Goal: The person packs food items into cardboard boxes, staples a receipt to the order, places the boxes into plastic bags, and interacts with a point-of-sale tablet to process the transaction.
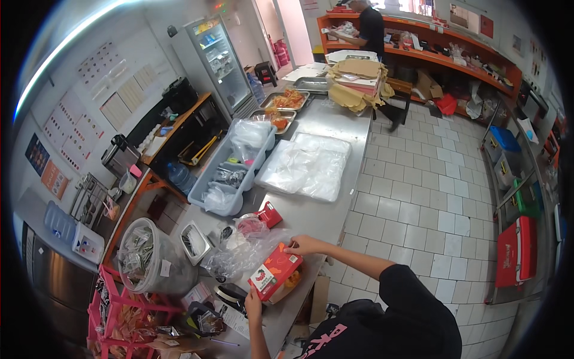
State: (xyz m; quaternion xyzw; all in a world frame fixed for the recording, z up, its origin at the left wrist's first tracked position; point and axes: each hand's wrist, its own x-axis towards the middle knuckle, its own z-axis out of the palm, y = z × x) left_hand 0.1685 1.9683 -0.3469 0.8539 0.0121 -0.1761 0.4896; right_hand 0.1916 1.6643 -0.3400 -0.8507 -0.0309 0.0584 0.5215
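Observation:
A red printed cardboard food box [274,274] stands on the steel table near its front edge, its lid partly raised and orange-brown food visible in the side opening. My left hand [253,305] grips the lid's near left corner. At the far right corner of the lid, my right hand [301,245] pinches the edge between thumb and fingers. Clear plastic bags [240,256] lie just behind the box. A roll of tape in a dark dispenser [231,296] sits to its left, beside a printed paper slip [236,319].
Stacked white plastic packs [305,168] and a blue-grey tub of bags [210,181] occupy the table's middle. A round clear bin of sachets [154,269], a small steel tray [194,242] and a pink rack [107,309] stand left. A person [370,27] stands at the orange shelves behind.

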